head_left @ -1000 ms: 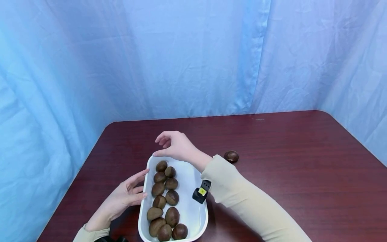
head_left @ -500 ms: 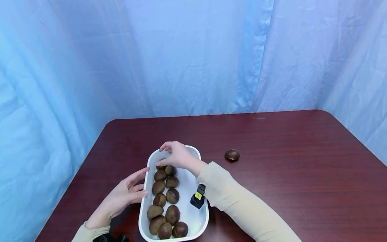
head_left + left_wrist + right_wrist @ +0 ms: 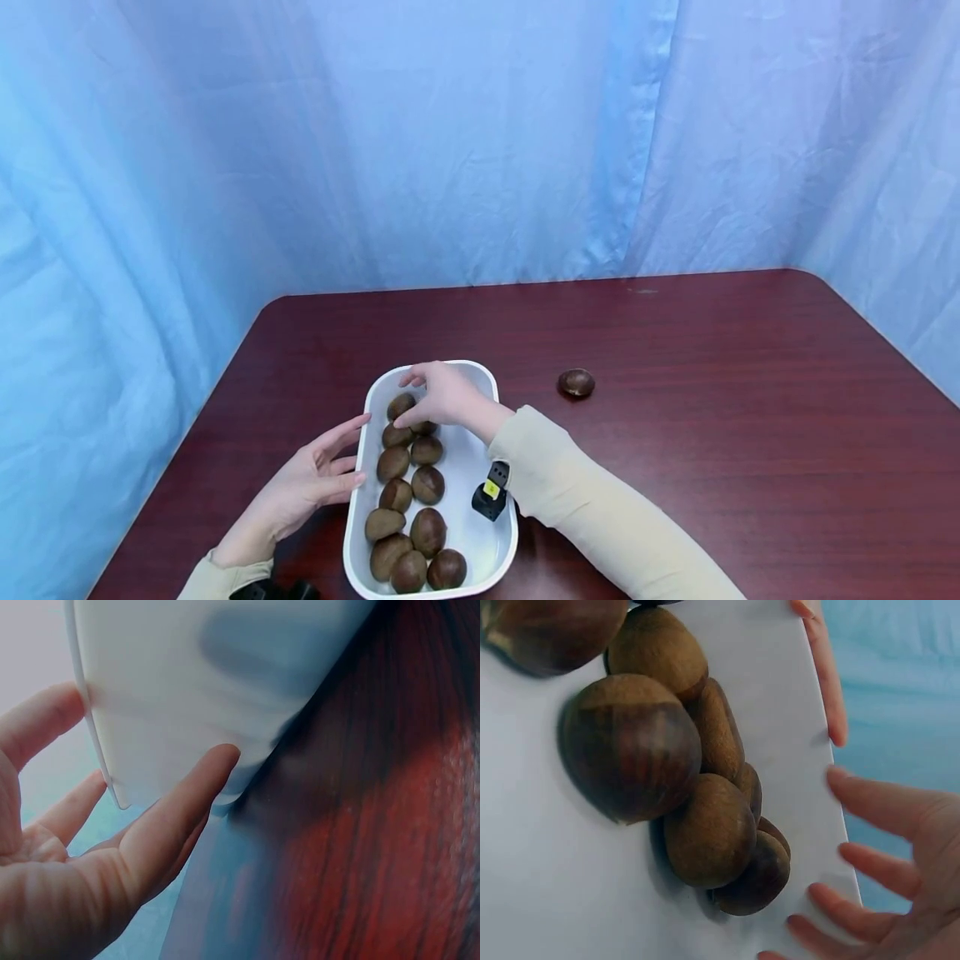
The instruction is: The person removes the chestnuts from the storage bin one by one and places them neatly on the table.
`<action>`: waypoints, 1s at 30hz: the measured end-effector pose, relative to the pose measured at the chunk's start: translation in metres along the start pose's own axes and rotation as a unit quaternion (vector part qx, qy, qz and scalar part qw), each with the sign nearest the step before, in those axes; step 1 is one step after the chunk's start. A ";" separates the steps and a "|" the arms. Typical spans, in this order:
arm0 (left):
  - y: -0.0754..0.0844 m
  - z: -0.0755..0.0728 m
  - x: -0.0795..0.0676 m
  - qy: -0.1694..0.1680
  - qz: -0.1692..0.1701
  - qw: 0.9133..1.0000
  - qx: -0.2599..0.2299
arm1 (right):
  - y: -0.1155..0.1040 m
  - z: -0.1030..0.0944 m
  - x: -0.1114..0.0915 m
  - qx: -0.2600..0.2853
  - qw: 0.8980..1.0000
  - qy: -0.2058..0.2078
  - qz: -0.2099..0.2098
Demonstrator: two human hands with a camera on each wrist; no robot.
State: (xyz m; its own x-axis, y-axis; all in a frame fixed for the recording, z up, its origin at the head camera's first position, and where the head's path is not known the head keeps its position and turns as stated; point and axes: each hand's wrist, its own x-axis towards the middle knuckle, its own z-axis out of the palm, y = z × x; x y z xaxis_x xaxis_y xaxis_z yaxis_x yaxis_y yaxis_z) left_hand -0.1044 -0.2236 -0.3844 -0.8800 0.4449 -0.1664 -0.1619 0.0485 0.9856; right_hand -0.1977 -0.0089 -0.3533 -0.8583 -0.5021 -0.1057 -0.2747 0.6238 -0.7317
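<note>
A white tray (image 3: 474,533) stands on the table with several brown chestnuts (image 3: 428,485) in two rough rows along its left half. My left hand (image 3: 300,485) is at the tray's left side, fingers extended, their tips touching the rim and outer wall (image 3: 150,697). Over the far end of the tray is my right hand (image 3: 446,397), bent at the knuckles, with the thumb beside the farthest chestnuts. In the right wrist view its fingers (image 3: 881,802) are spread and hold nothing, close to the tray wall. The right hand partly hides one far chestnut.
A single chestnut (image 3: 577,382) lies on the dark red table (image 3: 705,433), right of the tray. Blue curtains (image 3: 465,150) hang behind and at both sides. A black wrist camera (image 3: 489,498) on the right sleeve overlaps the tray's right side.
From above the far rim, my right hand has come down and nearer over the far chestnuts, then shifted slightly, uncovering the farthest one. My left hand and the tray have stayed in place.
</note>
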 end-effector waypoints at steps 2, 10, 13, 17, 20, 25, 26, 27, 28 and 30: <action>-0.001 0.000 -0.001 -0.001 0.001 1.000 -0.002 | 0.002 0.002 0.000 -0.010 1.000 -0.015 0.010; -0.003 -0.002 -0.002 -0.003 0.011 1.000 -0.005 | 0.006 0.005 0.001 -0.006 0.998 -0.051 0.027; -0.004 -0.002 -0.003 -0.004 0.011 1.000 -0.006 | 0.008 0.007 0.003 0.015 0.997 -0.061 0.033; -0.004 -0.003 -0.005 -0.004 0.010 1.000 -0.008 | 0.010 0.011 0.006 0.040 0.996 -0.068 0.037; -0.005 -0.003 -0.006 -0.003 0.013 1.000 -0.008 | 0.010 0.012 0.007 0.046 0.996 -0.067 0.041; -0.006 -0.004 -0.006 -0.002 0.013 1.000 -0.012 | 0.009 0.014 0.008 0.048 0.995 -0.073 0.049; -0.006 -0.004 -0.006 -0.001 0.012 1.000 -0.013 | 0.010 0.014 0.008 0.046 0.995 -0.074 0.050; -0.006 -0.004 -0.006 -0.001 0.012 1.000 -0.014 | 0.010 0.014 0.008 0.046 0.995 -0.075 0.050; -0.006 -0.004 -0.006 -0.001 0.012 1.000 -0.014 | 0.010 0.014 0.008 0.045 0.995 -0.074 0.050; -0.007 -0.004 -0.005 -0.003 0.014 1.000 -0.015 | 0.010 0.014 0.007 0.040 0.995 -0.071 0.050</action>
State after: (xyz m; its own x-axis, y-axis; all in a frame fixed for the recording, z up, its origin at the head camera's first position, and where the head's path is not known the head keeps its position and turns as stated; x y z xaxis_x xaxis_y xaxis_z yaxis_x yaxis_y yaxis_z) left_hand -0.1006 -0.2301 -0.3902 -0.8818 0.4508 -0.1388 -0.1509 0.0091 0.9885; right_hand -0.2009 -0.0147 -0.3709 -0.8082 -0.5233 -0.2702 -0.1514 0.6279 -0.7634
